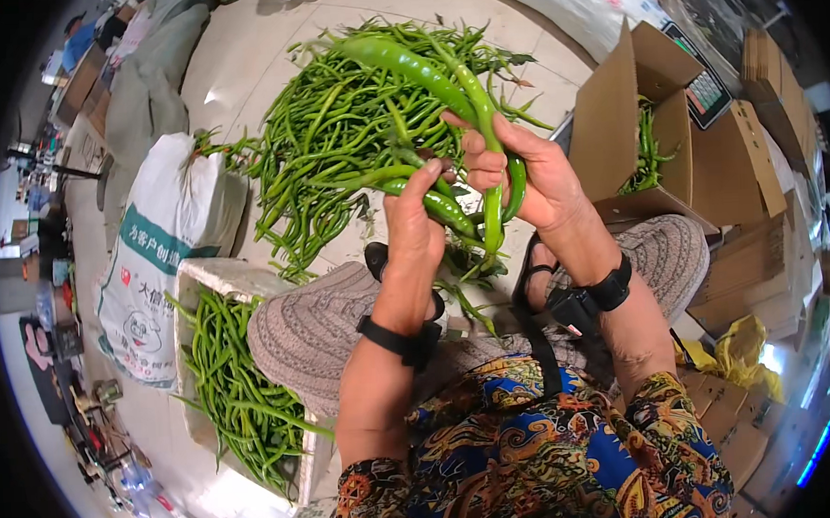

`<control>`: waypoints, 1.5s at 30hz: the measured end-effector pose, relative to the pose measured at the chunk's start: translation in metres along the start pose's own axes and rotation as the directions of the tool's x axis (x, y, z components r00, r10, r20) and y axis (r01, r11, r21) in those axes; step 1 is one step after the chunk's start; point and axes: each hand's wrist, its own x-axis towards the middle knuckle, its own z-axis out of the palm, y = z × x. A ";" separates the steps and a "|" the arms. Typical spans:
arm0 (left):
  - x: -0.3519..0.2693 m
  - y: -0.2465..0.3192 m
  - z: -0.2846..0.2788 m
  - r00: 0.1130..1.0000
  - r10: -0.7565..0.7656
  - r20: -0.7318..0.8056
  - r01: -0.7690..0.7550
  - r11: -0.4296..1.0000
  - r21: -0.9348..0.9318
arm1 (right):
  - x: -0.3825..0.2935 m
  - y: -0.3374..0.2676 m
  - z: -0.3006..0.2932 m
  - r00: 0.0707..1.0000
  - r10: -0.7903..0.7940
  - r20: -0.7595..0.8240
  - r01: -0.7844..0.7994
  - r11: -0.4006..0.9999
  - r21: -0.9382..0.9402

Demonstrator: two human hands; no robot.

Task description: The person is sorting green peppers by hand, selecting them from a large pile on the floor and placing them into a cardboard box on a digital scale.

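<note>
My left hand (417,217) is closed on several long green chili peppers (451,212), whose tips point down and to the right. Beside it, my right hand (522,167) grips more long green peppers (481,103); a thick, glossy one curves out towards the upper left. The two bunches overlap between my hands. Behind them a large heap of thin green chili peppers (333,124) lies on the tiled floor. A white foam box (311,465) filled with green peppers stands at the left, by my knee. Leaves and loose stems lie on the floor below my hands.
An open cardboard box (603,119) with some peppers inside stands at the right, with a digital scale's keypad (706,90) behind it. A white printed sack (157,249) stands at the left. Flattened cartons (749,279) and a yellow plastic bag (742,345) lie at the right. People are in the far upper left.
</note>
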 end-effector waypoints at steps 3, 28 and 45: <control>-0.013 0.010 0.013 1.000 0.022 -0.022 -0.019 0.994 0.106 | -0.011 -0.007 -0.002 0.976 -0.167 -0.141 0.157 0.984 -0.079; -0.064 0.043 0.043 0.983 -0.101 0.155 0.026 0.905 0.425 | -0.039 -0.024 -0.051 0.952 -0.139 -0.272 0.120 0.989 -0.087; -0.036 0.029 0.032 0.994 -0.109 0.014 0.099 0.939 0.328 | -0.075 -0.071 -0.005 0.860 -0.395 -0.323 0.211 0.852 -0.479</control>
